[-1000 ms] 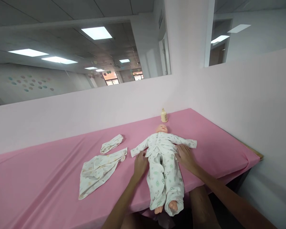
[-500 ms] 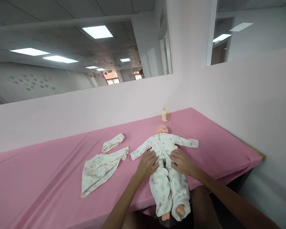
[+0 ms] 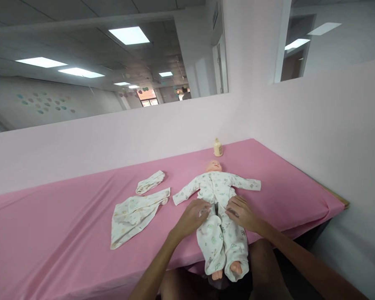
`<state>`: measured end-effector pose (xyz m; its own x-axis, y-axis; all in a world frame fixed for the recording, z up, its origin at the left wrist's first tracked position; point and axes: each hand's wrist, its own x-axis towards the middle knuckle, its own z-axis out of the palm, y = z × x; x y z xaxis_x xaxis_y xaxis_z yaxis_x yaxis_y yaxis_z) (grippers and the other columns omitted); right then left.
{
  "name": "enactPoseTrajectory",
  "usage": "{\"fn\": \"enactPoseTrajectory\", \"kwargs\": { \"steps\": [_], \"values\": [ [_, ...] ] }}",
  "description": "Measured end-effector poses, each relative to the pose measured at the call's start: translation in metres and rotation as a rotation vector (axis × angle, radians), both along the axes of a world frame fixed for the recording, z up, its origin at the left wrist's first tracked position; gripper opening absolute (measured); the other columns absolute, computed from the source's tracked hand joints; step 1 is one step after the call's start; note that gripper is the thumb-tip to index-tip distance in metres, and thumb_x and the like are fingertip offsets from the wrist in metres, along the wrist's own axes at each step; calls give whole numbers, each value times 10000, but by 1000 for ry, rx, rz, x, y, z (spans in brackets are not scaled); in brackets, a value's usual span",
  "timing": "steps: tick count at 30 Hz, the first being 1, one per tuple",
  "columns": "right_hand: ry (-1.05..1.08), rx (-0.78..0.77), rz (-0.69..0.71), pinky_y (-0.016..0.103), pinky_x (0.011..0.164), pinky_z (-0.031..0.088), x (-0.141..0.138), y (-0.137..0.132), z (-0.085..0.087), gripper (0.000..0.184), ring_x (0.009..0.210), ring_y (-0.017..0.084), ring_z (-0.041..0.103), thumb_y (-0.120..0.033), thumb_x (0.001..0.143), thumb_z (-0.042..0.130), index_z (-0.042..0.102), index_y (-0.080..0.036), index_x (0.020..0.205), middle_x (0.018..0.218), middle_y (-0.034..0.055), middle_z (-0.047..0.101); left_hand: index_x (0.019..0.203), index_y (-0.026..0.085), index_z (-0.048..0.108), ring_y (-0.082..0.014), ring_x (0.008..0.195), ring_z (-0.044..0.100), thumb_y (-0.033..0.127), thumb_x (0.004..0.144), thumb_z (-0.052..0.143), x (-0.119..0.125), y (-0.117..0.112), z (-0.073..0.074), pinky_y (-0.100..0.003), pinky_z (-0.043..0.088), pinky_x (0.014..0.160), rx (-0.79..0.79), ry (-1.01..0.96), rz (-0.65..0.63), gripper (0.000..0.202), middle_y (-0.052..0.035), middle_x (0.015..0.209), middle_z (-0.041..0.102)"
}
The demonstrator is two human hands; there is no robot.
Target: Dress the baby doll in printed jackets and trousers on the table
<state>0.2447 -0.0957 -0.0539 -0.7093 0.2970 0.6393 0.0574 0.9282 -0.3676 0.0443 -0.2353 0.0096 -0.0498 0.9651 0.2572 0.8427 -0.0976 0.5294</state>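
A baby doll (image 3: pixel 215 166) lies on its back with its arms spread. It wears a white printed baby top (image 3: pixel 213 187) and matching trousers (image 3: pixel 213 241), which part at the middle of the waist. My left hand (image 3: pixel 192 216) rests at the waist on the left, with its thumb apart from curved fingers. At the opposite side, my right hand (image 3: pixel 241 214) touches the cloth, fingers bent and thumb apart too. Both palms are hidden. The doll's bare feet stick out of the trouser legs beyond the table edge.
A pink sheet (image 3: pixel 81 216) covers the table. Two folded printed cloths, a smaller one (image 3: pixel 150 182) and a larger one (image 3: pixel 137 214), lie left of the doll. A cream bottle (image 3: pixel 218 148) stands behind its head. Walls (image 3: pixel 337 125) border the back and right.
Both hands have shifted slightly down from the top's hem toward the trouser waist, and their thumbs and fingers have loosened. The camera view has moved a little.
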Motion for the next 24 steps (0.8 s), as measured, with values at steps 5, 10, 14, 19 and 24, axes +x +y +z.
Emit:
{"fn": "enactPoseTrajectory", "kwargs": {
  "steps": [5, 10, 14, 19, 24],
  "values": [
    [121, -351, 9, 309, 675, 473, -9, -4, 12, 204, 744, 169, 556, -279, 935, 467, 546, -216, 758, 801, 30, 581, 932, 218, 646, -209, 899, 606, 434, 941, 421, -3, 6, 3, -342, 491, 830, 32, -199, 119, 311, -54, 977, 687],
    [150, -427, -87, 300, 646, 448, -18, 0, 19, 223, 705, 167, 542, -303, 912, 459, 505, -223, 709, 745, 16, 559, 810, 199, 603, -164, 731, 545, 369, 911, 445, -4, 13, -8, -283, 444, 677, 35, -243, 191, 253, -22, 822, 634],
    [41, -447, -226, 312, 711, 453, -42, 11, 32, 128, 783, 183, 581, -300, 890, 479, 537, -218, 810, 831, 26, 614, 794, 190, 601, -143, 677, 514, 353, 902, 452, 1, 23, -12, -261, 421, 627, 4, -316, 146, 246, -7, 758, 597],
    [-193, -321, -402, 357, 827, 466, -108, 32, 56, 252, 1039, 263, 581, -323, 865, 555, 568, -164, 1061, 1113, 130, 627, 937, 189, 626, -131, 673, 555, 350, 873, 490, 1, 43, 5, -251, 458, 623, 133, -425, 261, 219, -16, 837, 642],
    [-364, -191, -538, 395, 839, 461, -154, 54, 63, 232, 1094, 317, 565, -183, 880, 506, 615, -99, 1066, 1189, 233, 587, 923, 194, 605, -129, 657, 566, 387, 873, 481, -16, 47, 27, -248, 477, 624, 213, -434, 335, 235, -13, 803, 624]
  ]
}}
